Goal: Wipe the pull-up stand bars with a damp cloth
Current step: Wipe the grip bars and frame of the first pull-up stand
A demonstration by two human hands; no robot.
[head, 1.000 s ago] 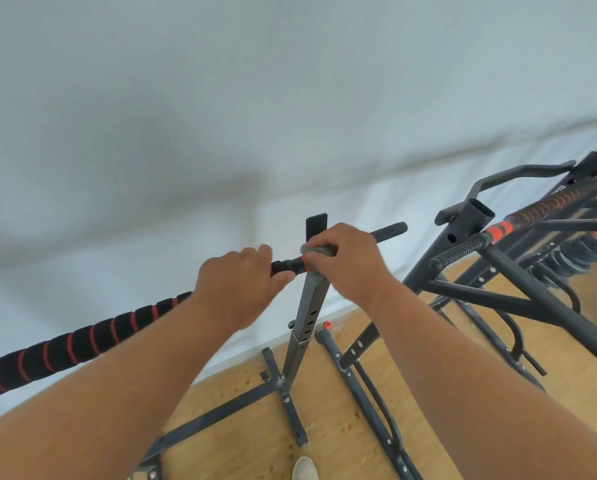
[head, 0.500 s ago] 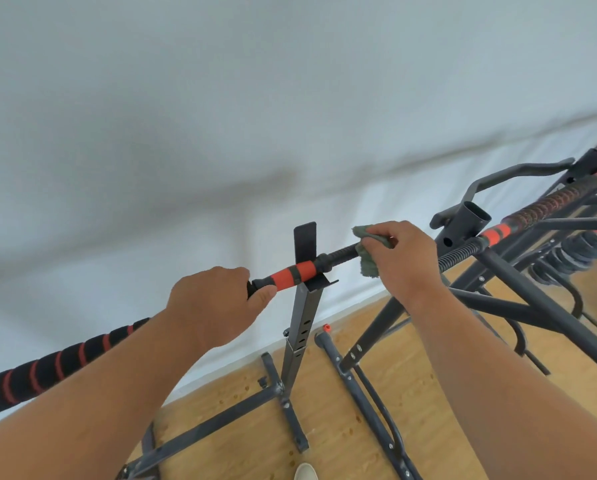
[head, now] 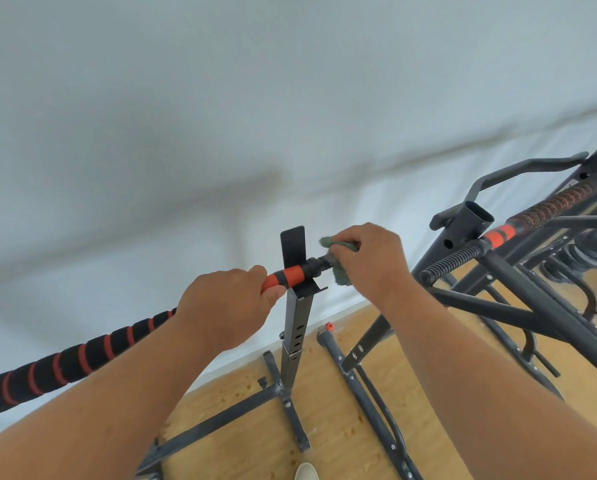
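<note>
A long bar (head: pixel 65 365) with black foam and red stripes runs from the lower left up to a dark upright post (head: pixel 295 327), where it rests in a cradle. My left hand (head: pixel 226 306) grips the bar just left of its orange sleeve (head: pixel 288 275). My right hand (head: pixel 369 265) holds a grey-green cloth (head: pixel 340 273) wrapped round the bar's end, right of the post. The bar's tip is hidden under the cloth and my fingers.
A second dark metal stand (head: pixel 508 289) with a threaded, orange-banded bar (head: pixel 498 237) stands close on the right. Base legs (head: pixel 221 424) and a loose tube (head: pixel 356 393) lie on the wooden floor (head: pixel 342 445). A white sheet (head: pixel 290 116) hangs behind. A shoe tip (head: pixel 305 472) shows below.
My right hand slid the cloth out along the bar's end, then back in towards the post. My left hand stayed gripping the bar near the orange sleeve.
</note>
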